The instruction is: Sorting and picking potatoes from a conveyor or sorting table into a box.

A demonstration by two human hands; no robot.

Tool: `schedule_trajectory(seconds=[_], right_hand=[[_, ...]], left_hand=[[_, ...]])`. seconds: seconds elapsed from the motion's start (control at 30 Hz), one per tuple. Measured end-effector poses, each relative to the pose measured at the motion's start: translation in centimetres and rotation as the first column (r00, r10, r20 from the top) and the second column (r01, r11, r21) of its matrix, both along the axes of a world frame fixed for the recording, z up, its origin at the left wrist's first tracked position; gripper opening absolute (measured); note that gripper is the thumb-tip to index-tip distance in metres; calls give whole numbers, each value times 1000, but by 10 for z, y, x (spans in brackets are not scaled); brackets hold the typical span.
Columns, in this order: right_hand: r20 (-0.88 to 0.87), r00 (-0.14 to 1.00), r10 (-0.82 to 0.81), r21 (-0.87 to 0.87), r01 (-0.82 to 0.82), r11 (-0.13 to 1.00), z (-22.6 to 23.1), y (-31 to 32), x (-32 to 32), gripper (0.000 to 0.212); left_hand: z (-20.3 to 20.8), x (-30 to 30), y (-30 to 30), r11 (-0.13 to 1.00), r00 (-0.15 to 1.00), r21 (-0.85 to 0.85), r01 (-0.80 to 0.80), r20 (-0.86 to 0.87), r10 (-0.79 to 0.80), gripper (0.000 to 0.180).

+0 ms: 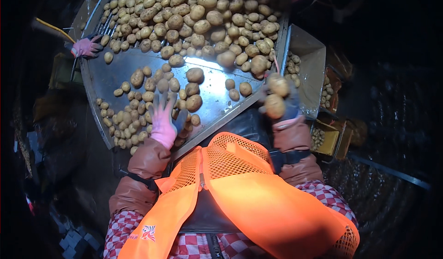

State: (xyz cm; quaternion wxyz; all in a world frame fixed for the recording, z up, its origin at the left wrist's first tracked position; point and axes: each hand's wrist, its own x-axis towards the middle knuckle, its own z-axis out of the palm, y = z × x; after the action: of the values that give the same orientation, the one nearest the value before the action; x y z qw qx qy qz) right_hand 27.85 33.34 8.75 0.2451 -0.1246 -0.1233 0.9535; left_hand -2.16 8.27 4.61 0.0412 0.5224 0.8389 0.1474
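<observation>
My left hand [163,123], in a pink glove with grey fingers, has its fingers spread at the edge of a cluster of small potatoes [124,120] on the metal sorting table [106,72]. Two larger potatoes [194,75] [194,103] lie just right of its fingers. My right hand [290,107], gloved and smeared by motion, is past the table's right edge with two potatoes [278,84] [275,106] in it. Its fingers are mostly hidden behind them. A big heap of potatoes [184,21] covers the far part of the table.
Another person's pink-gloved hand [86,47] rests at the table's left edge. Right of the table stand a pale chute [313,69] with potatoes in it and a yellow crate [328,141] holding small potatoes. A raised metal rim [217,125] runs along the near side.
</observation>
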Motion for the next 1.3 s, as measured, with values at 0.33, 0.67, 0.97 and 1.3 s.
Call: schedule_trajectory(seconds=[0.33,0.67,0.97,1.3], right_hand=[[386,538,-750,418,623,662,7,64,103,39],[805,-27,-592,89,-982,166,53,65,-107,38],[923,233,-306,343,-858,382,38,63,-104,39],[165,978,-126,-260,166,951,-26,-31,-56,61]], left_hand=[[-41,-18,-21,999,999,-45,4,-32,-5,55],[-42,-11,-17,992,989,-114,-52,-142,36,50],[18,9,80,1000,1000,3,7,-6,-7,42],[-7,2,150,949,842,197,-244,528,107,34]])
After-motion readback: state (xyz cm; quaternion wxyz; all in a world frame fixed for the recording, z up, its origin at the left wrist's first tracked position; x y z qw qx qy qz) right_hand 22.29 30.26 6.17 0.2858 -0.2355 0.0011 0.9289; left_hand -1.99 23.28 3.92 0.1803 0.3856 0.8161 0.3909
